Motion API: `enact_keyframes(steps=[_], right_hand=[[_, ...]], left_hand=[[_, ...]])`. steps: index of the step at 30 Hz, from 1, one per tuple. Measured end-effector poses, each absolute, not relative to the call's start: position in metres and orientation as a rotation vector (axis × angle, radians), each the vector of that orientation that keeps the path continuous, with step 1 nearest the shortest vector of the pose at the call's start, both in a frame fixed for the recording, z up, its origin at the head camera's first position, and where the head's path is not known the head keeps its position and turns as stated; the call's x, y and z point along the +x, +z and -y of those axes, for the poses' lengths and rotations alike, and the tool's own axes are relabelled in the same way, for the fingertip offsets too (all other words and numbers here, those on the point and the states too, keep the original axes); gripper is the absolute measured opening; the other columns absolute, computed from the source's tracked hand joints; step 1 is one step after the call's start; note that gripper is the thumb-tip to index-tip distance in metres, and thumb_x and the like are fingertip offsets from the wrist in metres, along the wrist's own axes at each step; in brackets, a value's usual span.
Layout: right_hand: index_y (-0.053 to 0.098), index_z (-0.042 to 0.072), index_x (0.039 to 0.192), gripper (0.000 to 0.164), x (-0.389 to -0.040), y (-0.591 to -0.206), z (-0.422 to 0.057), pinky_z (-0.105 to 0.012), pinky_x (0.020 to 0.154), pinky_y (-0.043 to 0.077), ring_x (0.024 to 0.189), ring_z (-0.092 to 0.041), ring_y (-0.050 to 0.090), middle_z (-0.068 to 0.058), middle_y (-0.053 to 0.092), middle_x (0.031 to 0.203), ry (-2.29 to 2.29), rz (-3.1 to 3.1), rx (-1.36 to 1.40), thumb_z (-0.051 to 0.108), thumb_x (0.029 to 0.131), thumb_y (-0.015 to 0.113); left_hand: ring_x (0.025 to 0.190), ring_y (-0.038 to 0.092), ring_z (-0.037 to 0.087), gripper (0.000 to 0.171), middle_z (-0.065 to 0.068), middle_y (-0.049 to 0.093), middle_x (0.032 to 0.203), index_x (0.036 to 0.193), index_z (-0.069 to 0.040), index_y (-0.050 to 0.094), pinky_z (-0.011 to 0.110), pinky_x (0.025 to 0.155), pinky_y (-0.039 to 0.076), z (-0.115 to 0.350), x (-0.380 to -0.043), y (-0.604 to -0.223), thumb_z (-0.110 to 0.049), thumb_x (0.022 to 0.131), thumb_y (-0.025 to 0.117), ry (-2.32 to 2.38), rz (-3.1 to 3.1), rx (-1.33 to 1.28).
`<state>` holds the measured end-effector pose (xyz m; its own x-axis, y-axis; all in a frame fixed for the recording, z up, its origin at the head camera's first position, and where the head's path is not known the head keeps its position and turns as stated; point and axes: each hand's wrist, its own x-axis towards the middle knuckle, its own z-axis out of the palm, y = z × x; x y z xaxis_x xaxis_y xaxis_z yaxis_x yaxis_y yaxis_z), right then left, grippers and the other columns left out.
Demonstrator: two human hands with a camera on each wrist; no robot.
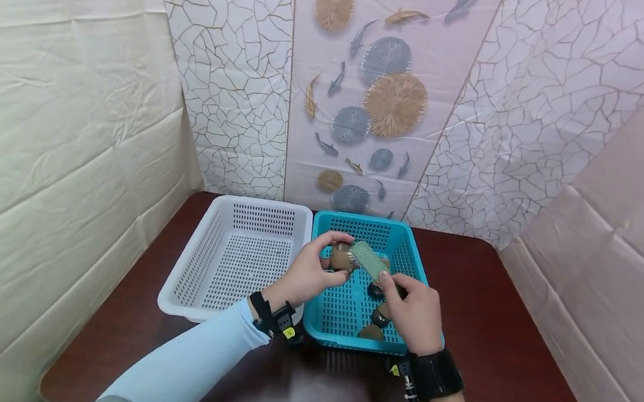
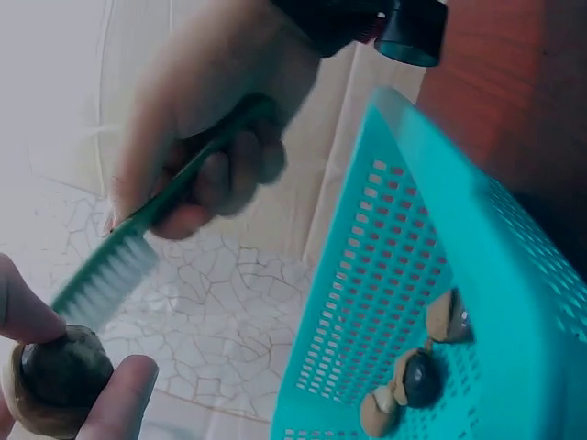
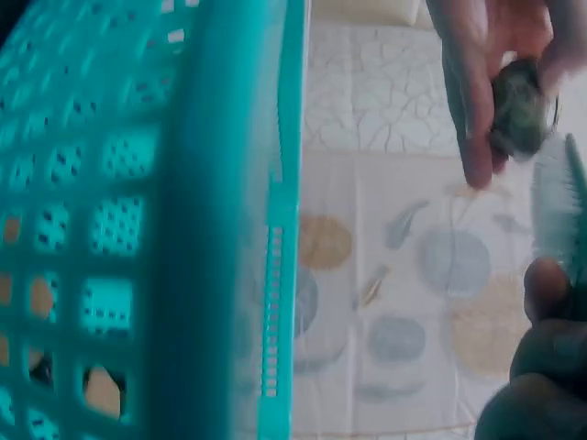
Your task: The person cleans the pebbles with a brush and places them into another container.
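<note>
No legible text, labels, brands, numbers or signs.

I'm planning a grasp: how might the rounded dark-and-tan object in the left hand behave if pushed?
The rounded object would probably roll, given its curved outline. Its sheen hints at slipperiness. It looks firm, with no visible dent where the left hand pinches it.
</note>
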<state>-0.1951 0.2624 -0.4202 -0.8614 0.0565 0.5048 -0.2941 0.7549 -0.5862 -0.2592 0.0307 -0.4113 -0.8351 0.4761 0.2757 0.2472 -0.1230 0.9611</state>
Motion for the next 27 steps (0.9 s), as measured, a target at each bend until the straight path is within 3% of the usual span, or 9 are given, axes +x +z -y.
enact_keyframes(steps=[4,15,27], right_hand=[[0.082,0.009,0.092,0.034,-0.195,-0.415,-0.263,-0.033,0.05,0.032,0.053,-0.017,0.042,0.004,0.042,0.057,0.952,2.429,0.18,0.033,0.112,0.068],[0.082,0.009,0.091,0.035,-0.197,-0.421,-0.267,-0.033,0.051,0.034,0.054,-0.019,0.044,0.002,0.046,0.059,1.004,2.469,0.144,0.034,0.112,0.068],[0.084,0.01,0.098,0.037,-0.198,-0.427,-0.272,-0.033,0.054,0.036,0.058,-0.021,0.046,-0.001,0.052,0.064,1.133,2.49,0.133,0.037,0.114,0.065]], left_hand=[[0.105,0.074,0.028,0.068,0.016,0.05,0.153,0.154,-0.014,0.057,0.032,0.076,0.058,-0.032,-0.261,-0.412,0.015,0.094,0.067,2.078,-1.978,0.8],[0.089,0.07,0.026,0.066,0.019,0.05,0.152,0.156,-0.01,0.054,0.034,0.07,0.052,-0.036,-0.263,-0.415,0.014,0.097,0.066,2.051,-1.988,0.805],[0.11,0.077,0.038,0.067,0.018,0.046,0.152,0.157,-0.017,0.056,0.035,0.085,0.063,-0.034,-0.261,-0.417,0.01,0.099,0.072,2.076,-1.944,0.76]])
